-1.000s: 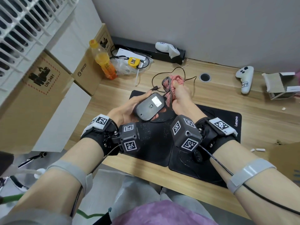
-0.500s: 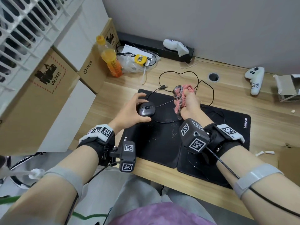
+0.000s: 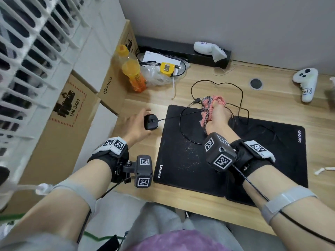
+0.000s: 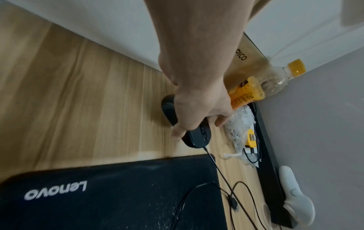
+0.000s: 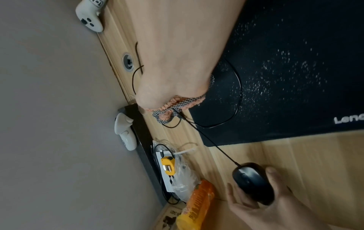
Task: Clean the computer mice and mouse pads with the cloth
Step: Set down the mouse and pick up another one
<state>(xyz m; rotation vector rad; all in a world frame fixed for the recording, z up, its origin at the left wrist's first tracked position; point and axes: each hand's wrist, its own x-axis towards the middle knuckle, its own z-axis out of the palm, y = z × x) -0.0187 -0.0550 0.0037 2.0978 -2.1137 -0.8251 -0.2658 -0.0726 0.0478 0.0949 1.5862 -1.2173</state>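
A black wired mouse (image 3: 150,122) sits upright on the wooden desk just left of the left mouse pad (image 3: 181,160). My left hand (image 3: 139,124) grips it, thumb on one side and fingers on the other; the left wrist view shows the same mouse (image 4: 197,137). My right hand (image 3: 217,116) holds a bunched pink and checkered cloth (image 3: 207,107) over the back of that pad. The mouse cable (image 3: 172,118) runs taut from the mouse toward the cloth. White specks dot the left pad. A second black pad (image 3: 282,151) lies beside it on the right.
An orange drink bottle (image 3: 133,73) and cardboard boxes (image 3: 72,113) stand close to the left of the mouse. A plastic bag with a yellow tape measure (image 3: 167,69), a black bar and two white controllers (image 3: 210,50) (image 3: 306,82) lie along the back.
The mouse was underside up in my left hand; it is now turned upright and carried left off the pad onto the desk. My right hand keeps the cloth over the pad's back.
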